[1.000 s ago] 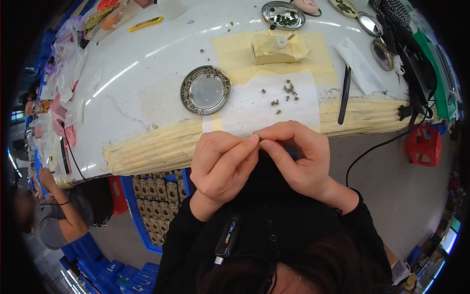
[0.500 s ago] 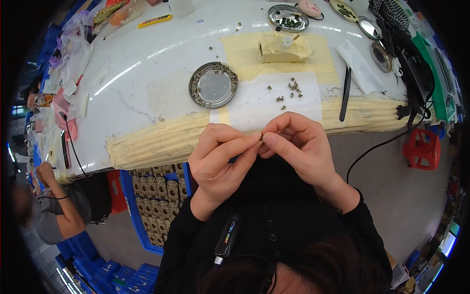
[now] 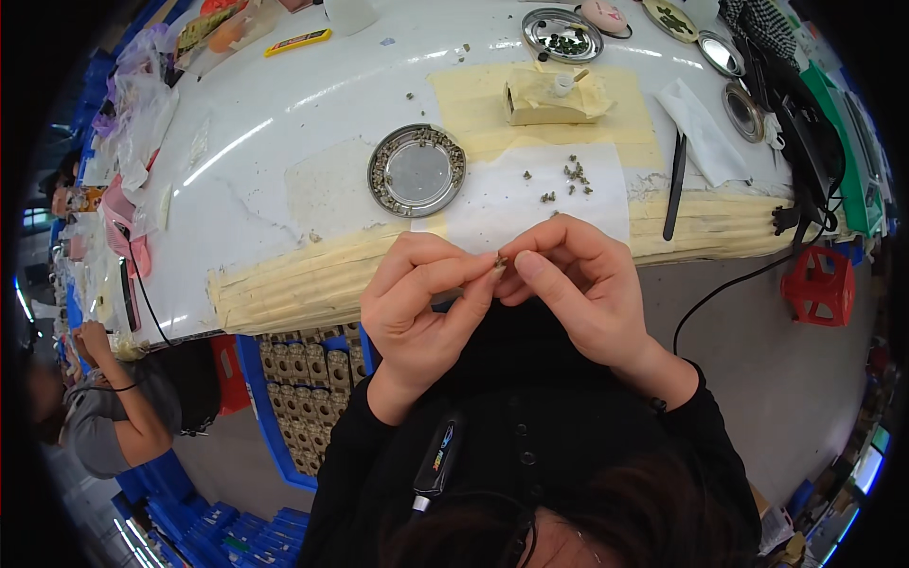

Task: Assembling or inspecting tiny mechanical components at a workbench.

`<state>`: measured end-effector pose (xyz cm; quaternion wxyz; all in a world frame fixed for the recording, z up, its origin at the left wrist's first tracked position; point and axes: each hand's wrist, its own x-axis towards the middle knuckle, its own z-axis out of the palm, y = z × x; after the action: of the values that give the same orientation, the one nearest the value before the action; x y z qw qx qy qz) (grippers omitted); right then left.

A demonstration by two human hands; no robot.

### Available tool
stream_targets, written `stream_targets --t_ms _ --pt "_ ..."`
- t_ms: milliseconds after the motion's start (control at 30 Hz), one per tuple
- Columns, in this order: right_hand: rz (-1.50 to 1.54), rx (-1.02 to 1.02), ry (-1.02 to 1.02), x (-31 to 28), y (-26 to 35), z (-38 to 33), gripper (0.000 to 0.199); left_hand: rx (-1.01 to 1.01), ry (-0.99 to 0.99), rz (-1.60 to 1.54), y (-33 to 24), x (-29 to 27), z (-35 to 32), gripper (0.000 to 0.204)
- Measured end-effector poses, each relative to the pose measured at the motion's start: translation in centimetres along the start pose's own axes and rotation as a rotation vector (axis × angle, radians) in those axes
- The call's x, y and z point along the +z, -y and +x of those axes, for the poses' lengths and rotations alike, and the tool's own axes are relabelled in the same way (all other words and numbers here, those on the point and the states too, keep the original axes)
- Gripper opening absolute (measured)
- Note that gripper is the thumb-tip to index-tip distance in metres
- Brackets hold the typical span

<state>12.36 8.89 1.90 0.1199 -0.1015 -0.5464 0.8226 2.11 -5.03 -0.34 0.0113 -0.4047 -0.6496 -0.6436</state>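
Between the fingertips of both hands, just off the front edge of the table, is a tiny metal part. My left hand pinches it between thumb and forefinger. My right hand is closed with its fingertips against the same spot; its fingers partly hide the part. Beyond my hands a white sheet of paper lies on the table, with several similar small metal parts scattered on it. To their left stands a round metal dish with many more such parts around its inner rim.
A taped block with a small white cup sits behind the paper. Black tweezers lie to the right beside a white cloth. Below the table edge is a blue crate of metal housings. A red stool stands at right; another person sits at left.
My left fingertips have shifted slightly left and the thumb has lowered, so the small metal part shows more. My right thumb has moved back a little from the left fingertips.
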Motion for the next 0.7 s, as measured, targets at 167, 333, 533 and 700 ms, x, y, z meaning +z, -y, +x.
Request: stream_targets --t_ms 167,333,533,700 --pt "-0.065 -0.032 -0.011 -0.2 -0.3 0.3 0.013 0.022 0.005 0.055 0.2 0.1 0.5 0.022" --pt "-0.44 -0.449 -0.076 -0.9 0.7 0.4 0.01 0.04 0.007 0.107 0.0 0.0 0.8 0.024" --pt "-0.347 -1.584 -0.03 -0.4 7.2 -1.1 0.019 0.112 0.032 0.107 -0.2 0.2 1.7 0.025" --pt "-0.296 -1.76 0.154 0.8 10.9 0.3 0.021 0.159 0.015 0.137 -0.2 0.7 1.7 0.026"
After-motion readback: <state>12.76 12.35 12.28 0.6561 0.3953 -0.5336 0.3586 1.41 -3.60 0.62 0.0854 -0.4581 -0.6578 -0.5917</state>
